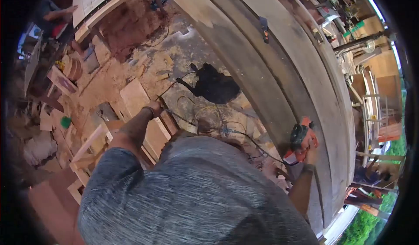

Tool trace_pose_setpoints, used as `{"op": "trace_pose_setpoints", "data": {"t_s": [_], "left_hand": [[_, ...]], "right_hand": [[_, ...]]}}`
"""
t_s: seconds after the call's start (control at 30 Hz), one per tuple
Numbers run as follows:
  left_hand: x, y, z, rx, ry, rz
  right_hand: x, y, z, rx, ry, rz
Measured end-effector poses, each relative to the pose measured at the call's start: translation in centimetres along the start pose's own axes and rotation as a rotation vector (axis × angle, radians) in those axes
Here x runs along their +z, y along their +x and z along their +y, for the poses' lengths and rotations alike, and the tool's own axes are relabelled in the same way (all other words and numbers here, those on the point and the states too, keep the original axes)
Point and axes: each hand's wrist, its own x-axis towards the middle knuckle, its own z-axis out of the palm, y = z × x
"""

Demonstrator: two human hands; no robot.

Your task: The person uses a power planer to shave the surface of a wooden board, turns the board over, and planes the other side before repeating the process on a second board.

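Note:
My right hand (pixel 310 154) is closed around an orange and black power sander (pixel 304 136), which rests on the long wooden boards (pixel 279 66) at my right. A dark cord runs from the sander down across my front. Out to my left, my left hand (pixel 156 108) is closed, with a dark cord (pixel 178 115) seeming to pass through it; its fingers are small and partly hidden. Beside that hand lie pale wooden panels (pixel 134 94). A scraper-like tool with a black blade and an orange-marked handle (pixel 265 36) lies farther up the boards.
A black, soft-looking heap (pixel 216 85) lies on the dusty floor (pixel 174 48), near loose cables and wood scraps. A large pale panel (pixel 94 0) stands at upper left, near another person's arm (pixel 59 14). Wooden framing (pixel 89 151) is close on my left. Another person (pixel 371 174) is at far right.

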Motion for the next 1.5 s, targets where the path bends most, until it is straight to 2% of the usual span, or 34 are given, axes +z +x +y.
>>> {"op": "trace_pose_setpoints", "data": {"t_s": [0.07,0.13,0.27,0.3,0.33,0.47,0.53,0.67,0.83,0.93,1.03,1.13,1.23,1.37,1.5], "left_hand": [[0.5,1.0,-1.0,-0.023,0.058,-0.017],[-0.2,1.2,-0.2,0.027,0.1,-0.031],[-0.7,2.3,0.8,0.0,0.008,-0.028],[3.2,5.5,-2.3,0.059,-0.117,0.076],[6.6,8.7,-5.3,0.173,-0.026,0.16],[0.1,3.8,0.8,0.058,-0.045,0.078],[-1.0,3.6,1.2,0.044,-0.031,0.066],[-1.5,4.8,0.0,0.05,-0.001,0.066],[-2.3,6.4,1.0,0.009,0.036,0.022],[-2.5,7.1,1.3,-0.012,0.081,-0.001],[-2.9,7.4,1.4,0.0,0.099,-0.035],[-2.5,7.9,1.4,0.075,0.203,-0.012],[-1.2,9.8,0.6,0.069,0.2,-0.08],[1.4,11.3,0.2,-0.031,0.138,-0.122],[0.0,8.1,2.6,-0.084,0.173,-0.222]], "right_hand": [[0.1,-0.8,-0.5,0.096,-0.012,0.016],[0.1,-0.5,-0.2,0.077,0.015,0.018],[0.1,-0.2,1.2,0.025,-0.024,0.09],[1.2,-1.2,-0.1,0.033,0.047,0.109],[1.9,-1.6,-1.1,0.039,0.118,0.128],[1.5,-1.4,-0.6,-0.031,0.078,0.132],[2.0,-0.7,-0.4,-0.137,0.031,0.187],[1.6,0.0,-0.1,-0.083,0.031,0.197],[3.5,-3.5,-3.7,0.028,0.087,0.194],[1.4,-0.2,0.4,-0.115,0.059,0.195],[1.6,-0.1,0.1,-0.176,0.019,0.176],[3.3,-2.6,-3.3,-0.064,0.093,0.173],[3.1,-3.2,-3.9,0.027,0.101,0.114],[2.8,-2.0,-2.8,0.058,0.057,0.16],[2.9,-2.1,-2.8,0.067,0.089,0.196]]}}
